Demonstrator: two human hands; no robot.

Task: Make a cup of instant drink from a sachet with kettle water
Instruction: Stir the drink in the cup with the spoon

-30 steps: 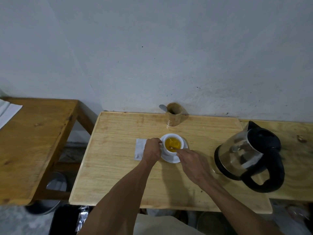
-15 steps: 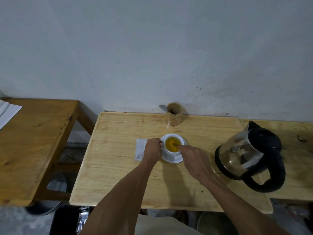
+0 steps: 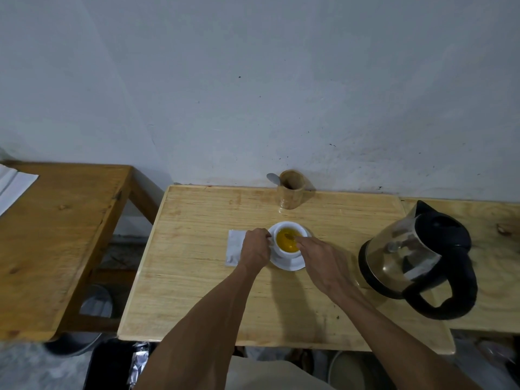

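At the centre of the frame, a white cup [image 3: 289,240] of yellow-orange drink [image 3: 286,242] sits on its saucer [image 3: 289,264] on the pale wooden table [image 3: 197,277]. Our left hand [image 3: 255,249] is curled against the cup's left side, apparently at the handle, which the fingers hide. Our right hand [image 3: 323,261] reaches in from the lower right, its fingertips pinched narrow at the cup's rim around what we take to be a spoon [image 3: 289,236], whose dark tip shows in the liquid.

We judge the cup stiff, brittle and fairly light, though full of what is probably hot water. It is best held by the handle or steadied low on the wall, never by the rim. It rests loose on a smooth saucer, so it could slide or slop if pushed sideways while stirring.

A flat white sachet [image 3: 235,247] lies just left of the saucer, partly under our left hand, thin and limp. The glass kettle [image 3: 416,257] with its black handle stands well apart at the right of the frame. A wooden holder [image 3: 291,192] stands at the table's far edge, with another spoon's bowl showing beside it.
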